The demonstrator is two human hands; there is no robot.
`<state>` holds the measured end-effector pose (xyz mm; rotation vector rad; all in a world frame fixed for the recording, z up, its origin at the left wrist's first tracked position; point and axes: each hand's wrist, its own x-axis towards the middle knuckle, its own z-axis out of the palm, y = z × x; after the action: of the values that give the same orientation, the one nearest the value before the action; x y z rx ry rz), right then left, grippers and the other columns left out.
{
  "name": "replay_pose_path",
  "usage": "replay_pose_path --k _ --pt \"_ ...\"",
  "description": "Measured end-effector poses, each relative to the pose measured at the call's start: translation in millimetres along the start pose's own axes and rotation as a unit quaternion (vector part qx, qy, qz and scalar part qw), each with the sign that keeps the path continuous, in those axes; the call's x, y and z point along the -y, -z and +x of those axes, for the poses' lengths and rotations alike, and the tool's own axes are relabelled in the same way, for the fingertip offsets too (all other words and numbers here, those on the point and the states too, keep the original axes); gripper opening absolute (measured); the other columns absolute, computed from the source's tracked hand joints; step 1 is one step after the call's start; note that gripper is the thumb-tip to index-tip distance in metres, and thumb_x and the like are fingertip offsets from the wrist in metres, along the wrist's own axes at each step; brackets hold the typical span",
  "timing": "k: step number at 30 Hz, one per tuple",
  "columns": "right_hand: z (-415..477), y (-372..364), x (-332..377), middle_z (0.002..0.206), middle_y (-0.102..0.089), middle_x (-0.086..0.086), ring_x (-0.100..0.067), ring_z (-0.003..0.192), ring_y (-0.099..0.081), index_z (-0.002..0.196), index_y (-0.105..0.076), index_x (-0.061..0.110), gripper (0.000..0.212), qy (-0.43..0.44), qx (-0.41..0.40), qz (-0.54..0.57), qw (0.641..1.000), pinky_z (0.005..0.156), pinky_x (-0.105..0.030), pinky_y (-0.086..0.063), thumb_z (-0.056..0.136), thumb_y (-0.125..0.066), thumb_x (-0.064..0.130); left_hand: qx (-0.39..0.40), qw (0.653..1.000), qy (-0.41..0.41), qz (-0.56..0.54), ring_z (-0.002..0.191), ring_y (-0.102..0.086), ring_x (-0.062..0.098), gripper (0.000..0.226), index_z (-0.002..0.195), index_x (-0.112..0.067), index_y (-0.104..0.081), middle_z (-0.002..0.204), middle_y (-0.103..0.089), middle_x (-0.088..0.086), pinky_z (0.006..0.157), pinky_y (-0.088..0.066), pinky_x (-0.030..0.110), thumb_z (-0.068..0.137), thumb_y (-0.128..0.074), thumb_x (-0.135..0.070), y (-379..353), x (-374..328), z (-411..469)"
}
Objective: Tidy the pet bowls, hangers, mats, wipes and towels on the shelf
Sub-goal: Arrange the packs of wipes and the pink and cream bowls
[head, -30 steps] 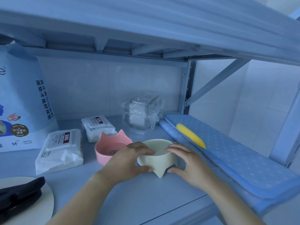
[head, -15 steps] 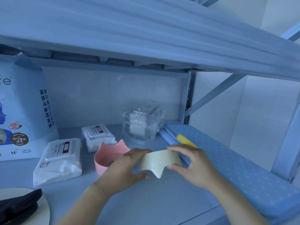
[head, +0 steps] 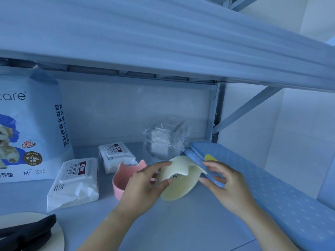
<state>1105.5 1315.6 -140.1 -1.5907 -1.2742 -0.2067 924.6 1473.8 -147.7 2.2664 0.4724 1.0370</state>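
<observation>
The cream bowl [head: 178, 185] is held off the shelf board [head: 181, 223], steeply tipped, between the two hands. It is pinched at its rim by the left hand [head: 143, 185], with the thumb on one face and the forefinger over the edge. The right hand [head: 228, 185] is kept loose, its fingers spread and its fingertips at the bowl's other side; whether they touch it cannot be told.

The bowl is judged to be stiff, smooth and fairly light. A knock against metal could chip it, and a one-sided pinch could slip. It is better taken by the rim on two opposite sides, clear of the pointed ear-shaped tips.

Just behind the left hand a pink bowl [head: 123, 180] stands upright, a likely seat for nesting. Close beside the right hand's fingers lies the folded blue mat [head: 272, 187], whose edge narrows the room there. Beyond both hands a plastic-wrapped packet [head: 163, 142] is seen, and left of the left hand are two packs of wipes [head: 76, 180].

Open board is left toward the wrists. The upper shelf [head: 163, 42] hangs low overhead, so lifts are best kept small.
</observation>
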Motion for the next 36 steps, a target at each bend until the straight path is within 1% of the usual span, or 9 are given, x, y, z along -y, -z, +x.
replay_pose_path --k 2,7,14,17,22,26,30,33,36 --pt "-2.1 -0.1 1.5 0.112 -0.051 0.045 0.009 0.104 -0.055 0.106 -0.057 0.045 0.043 0.005 0.006 -0.011 1.000 0.082 -0.009 -0.047 0.074 -0.078 0.025 -0.022 1.000 0.018 -0.012 0.080 -0.065 -0.003 0.042 0.109 -0.053 -0.057 0.094 -0.065 -0.027 0.076 -0.054 0.024 0.069 -0.051 -0.066 1.3 -1.1 0.7" --pt "-5.6 -6.0 1.5 0.118 -0.053 0.031 0.004 0.111 -0.052 0.110 -0.058 0.040 0.042 0.010 0.027 -0.022 0.999 0.084 -0.009 -0.046 0.075 -0.077 0.026 -0.035 0.998 0.055 -0.016 0.076 -0.065 -0.001 0.025 0.104 -0.051 -0.060 0.090 -0.062 -0.033 0.074 -0.055 0.028 0.082 -0.065 -0.041 -0.4 -5.6 0.0" --pt "-14.6 -15.5 -3.0 0.126 -0.045 0.031 0.006 0.119 -0.046 0.109 -0.059 0.043 0.041 0.018 0.022 -0.035 0.999 0.087 -0.006 -0.042 0.076 -0.077 0.026 -0.042 0.995 0.084 -0.030 0.073 -0.065 -0.002 0.027 0.109 -0.045 -0.062 0.080 -0.068 -0.024 0.072 -0.057 0.031 0.083 -0.063 -0.039 -2.0 -2.3 1.9" --pt "-18.5 -21.6 -1.8 0.123 -0.049 0.030 0.005 0.118 -0.048 0.109 -0.059 0.042 0.038 0.022 0.044 -0.023 0.999 0.087 -0.009 -0.044 0.075 -0.074 0.034 -0.051 0.991 0.110 -0.053 0.071 -0.065 -0.003 0.026 0.108 -0.044 -0.063 0.078 -0.067 -0.022 0.070 -0.059 0.035 0.083 -0.064 -0.039 -0.3 0.8 3.4" --pt "-25.3 -40.0 4.6 0.119 -0.054 0.029 0.009 0.110 -0.052 0.112 -0.064 0.031 0.043 0.051 0.094 -0.032 0.994 0.089 -0.007 -0.039 0.074 -0.063 0.051 -0.051 0.986 0.141 -0.068 0.073 -0.068 0.005 0.017 0.090 -0.053 -0.058 0.078 -0.070 -0.013 0.070 -0.059 0.039 0.083 -0.063 -0.038 1.1 3.2 5.6" --pt "-27.7 -49.9 6.9 0.111 -0.058 0.030 0.010 0.107 -0.054 0.110 -0.065 0.031 0.040 0.066 0.116 -0.040 0.990 0.089 -0.007 -0.039 0.074 -0.066 0.050 -0.027 0.984 0.151 -0.086 0.075 -0.068 0.009 0.012 0.094 -0.048 -0.060 0.078 -0.072 -0.009 0.075 -0.058 0.040 0.085 -0.060 -0.040 -2.0 4.4 5.1" --pt "-30.0 -47.7 1.7 0.111 -0.058 0.028 0.008 0.103 -0.056 0.107 -0.060 0.036 0.045 0.050 0.131 -0.041 0.989 0.087 -0.010 -0.042 0.073 -0.062 0.064 -0.027 0.989 0.125 -0.081 0.074 -0.068 0.007 0.013 0.097 -0.047 -0.061 0.079 -0.071 -0.010 0.076 -0.058 0.038 0.087 -0.060 -0.039 -3.1 0.1 4.2" --pt "-30.9 -43.6 -3.1 0.108 -0.060 0.030 0.008 0.099 -0.058 0.100 -0.066 0.033 0.032 0.035 0.136 -0.055 0.989 0.085 -0.011 -0.044 0.073 -0.070 0.049 0.002 0.992 0.098 -0.083 0.068 -0.068 0.011 0.011 0.098 -0.047 -0.059 0.077 -0.070 -0.004 0.076 -0.058 0.039 0.088 -0.058 -0.042 -3.2 -2.8 3.6" --pt "-32.0 -40.8 -3.1 0.104 -0.062 0.030 0.007 0.097 -0.059 0.097 -0.068 0.031 0.022 0.022 0.138 -0.058 0.988 0.083 -0.011 -0.043 0.077 -0.073 0.035 0.034 0.992 0.090 -0.085 0.071 -0.069 0.012 0.025 0.106 -0.045 -0.057 0.087 -0.068 0.004 0.081 -0.056 0.042 0.084 -0.052 -0.055 -4.3 -0.4 3.3"
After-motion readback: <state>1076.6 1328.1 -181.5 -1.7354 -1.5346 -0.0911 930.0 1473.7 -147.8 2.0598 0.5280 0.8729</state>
